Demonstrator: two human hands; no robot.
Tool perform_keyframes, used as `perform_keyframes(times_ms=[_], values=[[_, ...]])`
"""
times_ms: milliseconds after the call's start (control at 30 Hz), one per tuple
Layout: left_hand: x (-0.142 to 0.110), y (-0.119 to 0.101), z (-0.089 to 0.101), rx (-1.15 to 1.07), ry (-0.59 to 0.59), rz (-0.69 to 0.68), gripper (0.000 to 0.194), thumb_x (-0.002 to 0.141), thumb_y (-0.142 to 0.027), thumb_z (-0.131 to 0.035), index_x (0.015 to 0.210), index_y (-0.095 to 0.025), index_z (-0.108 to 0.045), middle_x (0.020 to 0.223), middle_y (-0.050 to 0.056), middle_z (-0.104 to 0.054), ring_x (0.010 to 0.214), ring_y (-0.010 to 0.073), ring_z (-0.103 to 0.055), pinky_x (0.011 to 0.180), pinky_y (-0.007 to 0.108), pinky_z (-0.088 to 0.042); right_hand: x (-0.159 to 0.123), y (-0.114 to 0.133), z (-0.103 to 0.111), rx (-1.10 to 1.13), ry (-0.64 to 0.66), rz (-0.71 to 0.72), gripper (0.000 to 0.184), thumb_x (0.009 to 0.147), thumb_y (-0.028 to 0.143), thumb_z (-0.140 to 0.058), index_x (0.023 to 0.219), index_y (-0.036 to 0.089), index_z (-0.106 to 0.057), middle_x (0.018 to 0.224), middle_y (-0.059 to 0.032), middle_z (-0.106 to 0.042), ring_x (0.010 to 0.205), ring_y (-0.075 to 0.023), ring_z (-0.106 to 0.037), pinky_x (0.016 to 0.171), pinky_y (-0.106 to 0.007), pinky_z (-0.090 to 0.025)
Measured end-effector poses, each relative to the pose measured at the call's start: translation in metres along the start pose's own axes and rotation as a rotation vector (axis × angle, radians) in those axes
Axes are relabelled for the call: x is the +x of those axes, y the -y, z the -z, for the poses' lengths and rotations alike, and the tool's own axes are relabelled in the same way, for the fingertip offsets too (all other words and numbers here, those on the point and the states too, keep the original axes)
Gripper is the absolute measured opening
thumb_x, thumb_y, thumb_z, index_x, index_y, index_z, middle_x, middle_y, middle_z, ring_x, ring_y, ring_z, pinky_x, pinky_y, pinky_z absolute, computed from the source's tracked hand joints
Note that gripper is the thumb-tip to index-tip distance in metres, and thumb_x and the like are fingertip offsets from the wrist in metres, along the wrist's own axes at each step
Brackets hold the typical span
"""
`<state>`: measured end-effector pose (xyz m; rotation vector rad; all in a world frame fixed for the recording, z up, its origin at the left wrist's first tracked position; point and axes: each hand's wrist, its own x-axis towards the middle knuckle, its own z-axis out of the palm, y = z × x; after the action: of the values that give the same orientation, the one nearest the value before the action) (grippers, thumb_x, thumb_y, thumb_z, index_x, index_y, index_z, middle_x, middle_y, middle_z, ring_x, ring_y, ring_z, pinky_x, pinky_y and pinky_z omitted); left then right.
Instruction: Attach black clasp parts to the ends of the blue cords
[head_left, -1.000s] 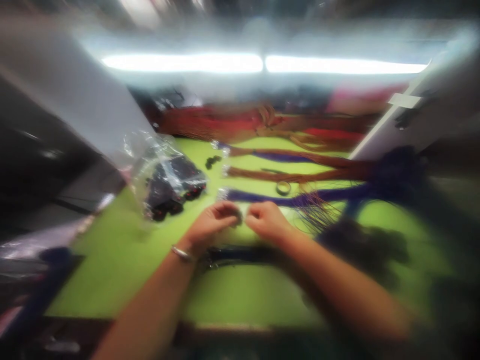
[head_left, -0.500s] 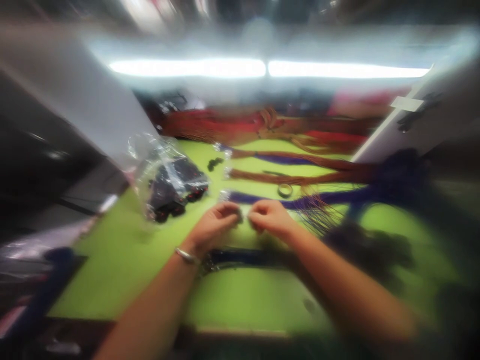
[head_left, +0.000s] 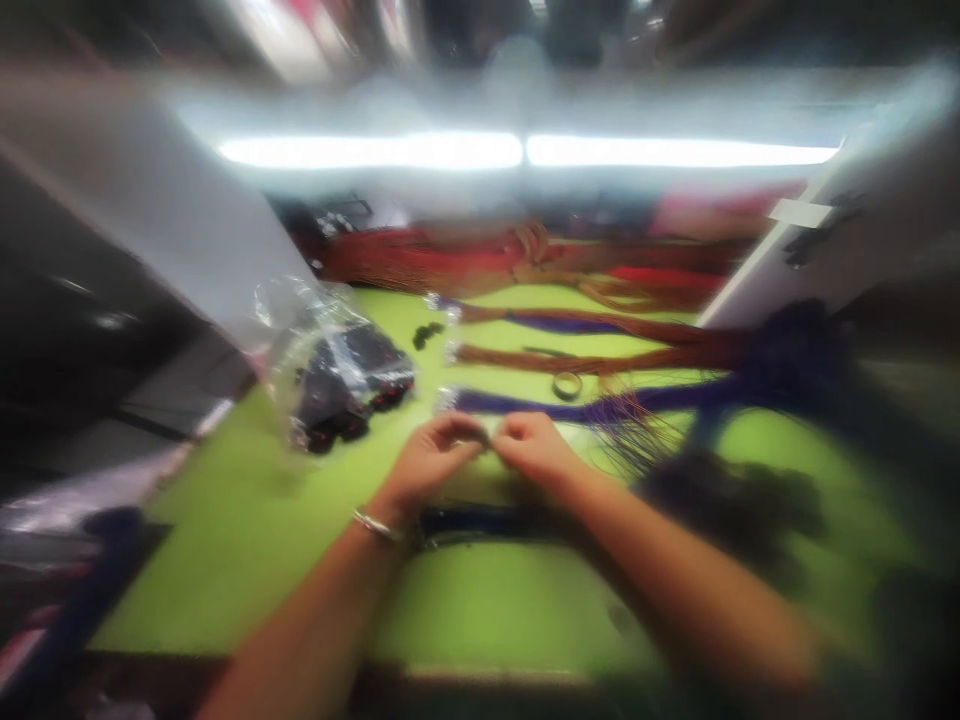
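Note:
The picture is blurred. My left hand (head_left: 431, 462), with a metal bangle on the wrist, and my right hand (head_left: 534, 448) meet fingertip to fingertip over the green table (head_left: 247, 510). Both pinch something very small between them, too blurred to name. Just beyond my fingers lies a purple wire bundle (head_left: 570, 404). A dark blue bundle (head_left: 480, 521) lies under my wrists.
A clear plastic bag of small black and red parts (head_left: 337, 375) sits left of my hands. Orange wire bundles (head_left: 592, 357), red bundles (head_left: 480, 255) and a small ring (head_left: 567, 384) lie farther back. A dark tangle (head_left: 735, 500) is at the right. White panels flank both sides.
My two hands have closed the small gap between them and now touch at the fingertips. The view has shifted slightly downward.

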<state>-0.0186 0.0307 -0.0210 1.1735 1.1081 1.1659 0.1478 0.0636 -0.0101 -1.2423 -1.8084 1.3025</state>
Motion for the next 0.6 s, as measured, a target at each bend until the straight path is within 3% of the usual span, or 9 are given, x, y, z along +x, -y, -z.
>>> perform_keyframes(times_ms=[200, 400, 500, 600], values=[[0.0, 0.0, -0.002, 0.007, 0.067, 0.032, 0.022, 0.068, -0.022, -0.073, 0.088, -0.016, -0.068, 0.08, 0.004, -0.067, 0.073, 0.0141, -0.059, 0.072, 0.028, -0.047, -0.001, -0.004, 0.0, -0.165, 0.011, 0.075, 0.014, 0.067, 0.015, -0.049, 0.055, 0.015, -0.055, 0.052, 0.003, -0.053, 0.05, -0.0072, -0.044, 0.049, -0.018, -0.033], [0.001, -0.002, -0.005, -0.189, -0.049, 0.082, 0.025, 0.066, -0.022, -0.074, 0.089, -0.017, -0.065, 0.082, 0.003, -0.066, 0.072, 0.0126, -0.057, 0.069, 0.026, -0.045, -0.005, 0.013, 0.013, -0.194, 0.0, 0.108, 0.013, 0.069, 0.015, -0.05, 0.06, 0.014, -0.058, 0.054, 0.0019, -0.056, 0.051, -0.0073, -0.046, 0.051, -0.018, -0.036], [0.0, -0.006, -0.004, -0.274, -0.086, 0.129, 0.028, 0.064, -0.022, -0.075, 0.09, -0.017, -0.064, 0.082, 0.002, -0.064, 0.071, 0.0114, -0.056, 0.068, 0.025, -0.045, 0.008, 0.027, 0.027, -0.366, 0.079, 0.085, 0.015, 0.072, 0.017, -0.05, 0.066, 0.014, -0.063, 0.056, 0.001, -0.059, 0.05, -0.008, -0.047, 0.05, -0.019, -0.035], [-0.001, -0.008, -0.005, -0.332, -0.081, 0.166, 0.03, 0.062, -0.022, -0.077, 0.09, -0.017, -0.065, 0.081, 0.002, -0.063, 0.07, 0.0103, -0.056, 0.067, 0.024, -0.044, 0.04, 0.038, 0.038, -0.645, 0.065, 0.147, 0.018, 0.075, 0.021, -0.051, 0.075, 0.016, -0.068, 0.072, -0.0026, -0.067, 0.064, -0.0113, -0.054, 0.059, -0.021, -0.038]])
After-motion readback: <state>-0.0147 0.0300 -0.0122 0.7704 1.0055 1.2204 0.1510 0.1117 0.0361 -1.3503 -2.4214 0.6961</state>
